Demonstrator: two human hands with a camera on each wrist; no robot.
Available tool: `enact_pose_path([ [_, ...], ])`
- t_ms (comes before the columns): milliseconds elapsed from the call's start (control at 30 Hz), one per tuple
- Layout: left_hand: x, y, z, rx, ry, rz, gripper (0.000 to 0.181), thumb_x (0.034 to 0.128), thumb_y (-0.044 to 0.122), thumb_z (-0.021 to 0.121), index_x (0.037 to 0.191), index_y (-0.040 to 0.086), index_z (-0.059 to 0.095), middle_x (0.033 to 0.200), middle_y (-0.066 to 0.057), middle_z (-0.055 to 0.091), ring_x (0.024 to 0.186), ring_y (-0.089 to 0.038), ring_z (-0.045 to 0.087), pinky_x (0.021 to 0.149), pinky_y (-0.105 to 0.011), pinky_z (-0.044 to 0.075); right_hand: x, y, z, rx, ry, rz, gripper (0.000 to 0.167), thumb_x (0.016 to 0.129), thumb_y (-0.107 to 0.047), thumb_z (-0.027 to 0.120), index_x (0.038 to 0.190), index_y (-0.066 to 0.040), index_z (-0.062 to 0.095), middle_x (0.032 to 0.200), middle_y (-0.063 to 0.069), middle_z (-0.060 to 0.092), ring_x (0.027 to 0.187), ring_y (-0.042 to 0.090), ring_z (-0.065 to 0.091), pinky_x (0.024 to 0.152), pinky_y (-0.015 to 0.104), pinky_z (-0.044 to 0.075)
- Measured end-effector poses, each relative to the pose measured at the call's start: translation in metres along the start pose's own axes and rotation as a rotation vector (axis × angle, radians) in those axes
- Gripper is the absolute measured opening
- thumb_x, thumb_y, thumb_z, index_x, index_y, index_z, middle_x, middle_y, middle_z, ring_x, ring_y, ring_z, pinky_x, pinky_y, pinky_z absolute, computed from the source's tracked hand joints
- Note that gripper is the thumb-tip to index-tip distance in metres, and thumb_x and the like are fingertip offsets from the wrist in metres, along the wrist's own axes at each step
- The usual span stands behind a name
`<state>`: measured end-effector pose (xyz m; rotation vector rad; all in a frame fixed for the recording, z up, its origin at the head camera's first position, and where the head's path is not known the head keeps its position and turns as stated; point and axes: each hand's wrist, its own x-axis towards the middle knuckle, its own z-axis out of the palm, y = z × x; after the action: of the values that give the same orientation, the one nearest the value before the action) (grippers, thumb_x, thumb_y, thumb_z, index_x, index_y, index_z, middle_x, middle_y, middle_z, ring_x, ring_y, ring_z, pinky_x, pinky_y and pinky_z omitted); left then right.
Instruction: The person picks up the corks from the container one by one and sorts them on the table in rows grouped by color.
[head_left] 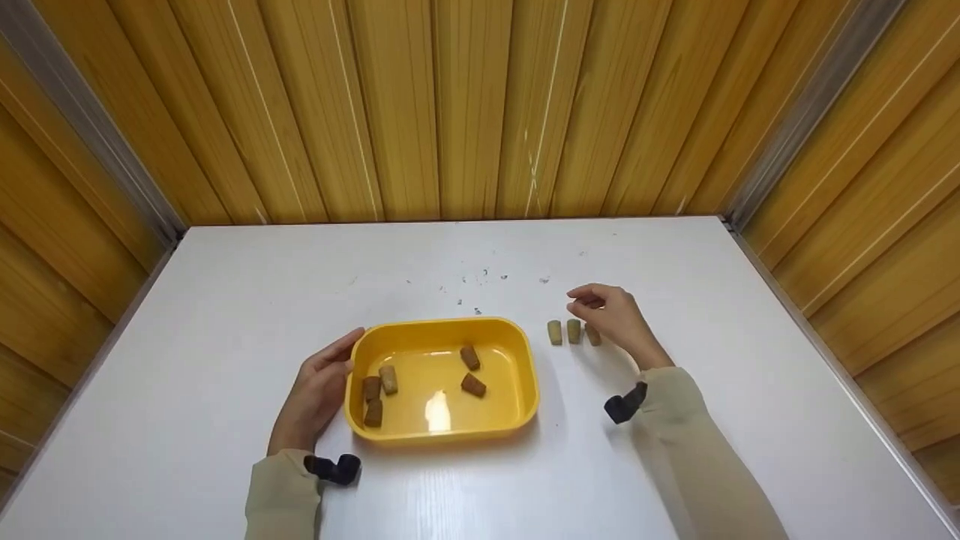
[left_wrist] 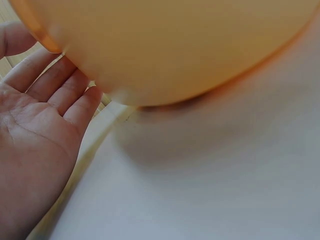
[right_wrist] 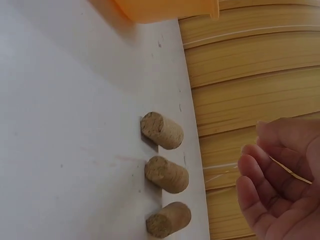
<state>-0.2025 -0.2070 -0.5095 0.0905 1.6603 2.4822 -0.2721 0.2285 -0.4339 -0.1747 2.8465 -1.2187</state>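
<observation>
A yellow plastic tray [head_left: 442, 436] stands on the table. Inside it lie several corks: brown ones such as the cork [head_left: 469, 357] on the right, and a paler cork [head_left: 388, 379] among those at the left end. My left hand [head_left: 319, 390] touches the tray's left side, its fingers fairly straight against the outer wall [left_wrist: 175, 55]. Right of the tray, three tapered corks [right_wrist: 167, 174] lie in a row. Over the row's right end hovers my right hand [head_left: 611, 315], fingers loosely bent, with nothing seen between them; it partly covers the rightmost cork [head_left: 593, 335] in the head view.
The white table [head_left: 300, 277] ends at a yellow wood-patterned wall [head_left: 465, 112] behind, with similar walls on both sides. Small dark marks [head_left: 485, 273] spot the surface beyond the tray. Each wrist carries a black camera.
</observation>
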Motion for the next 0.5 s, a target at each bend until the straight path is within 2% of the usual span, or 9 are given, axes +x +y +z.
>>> enact_pose_path([
  [133, 0.000, 0.001, 0.000, 0.000, -0.007, -0.004, 0.053, 0.0913, -0.003, 0.046, 0.144, 0.000, 0.040, 0.138, 0.004, 0.055, 0.131, -0.008, 0.047, 0.107, -0.021, 0.040, 0.003, -0.015, 0.004, 0.010, -0.039, -0.011, 0.031, 0.092, -0.022, 0.062, 0.119, -0.006, 0.066, 0.112, 0.011, 0.069, 0.101, 0.025, 0.063, 0.093, 0.039, 0.053],
  [267, 0.000, 0.002, 0.000, -0.008, -0.010, -0.009, 0.054, 0.0913, -0.003, 0.046, 0.144, -0.001, 0.039, 0.138, 0.005, 0.055, 0.132, -0.007, 0.047, 0.107, -0.020, 0.040, 0.004, -0.029, 0.009, 0.026, -0.079, -0.035, 0.029, 0.091, -0.023, 0.064, 0.116, -0.009, 0.068, 0.110, 0.009, 0.069, 0.099, 0.022, 0.064, 0.092, 0.036, 0.054],
  [500, 0.000, 0.001, 0.000, 0.001, 0.002, -0.004, 0.053, 0.0908, -0.004, 0.046, 0.144, -0.002, 0.039, 0.140, 0.001, 0.053, 0.130, -0.007, 0.049, 0.106, -0.021, 0.042, 0.007, -0.053, 0.019, 0.050, -0.159, -0.060, 0.028, 0.089, -0.023, 0.067, 0.113, -0.010, 0.069, 0.106, 0.008, 0.070, 0.096, 0.021, 0.063, 0.090, 0.035, 0.054],
])
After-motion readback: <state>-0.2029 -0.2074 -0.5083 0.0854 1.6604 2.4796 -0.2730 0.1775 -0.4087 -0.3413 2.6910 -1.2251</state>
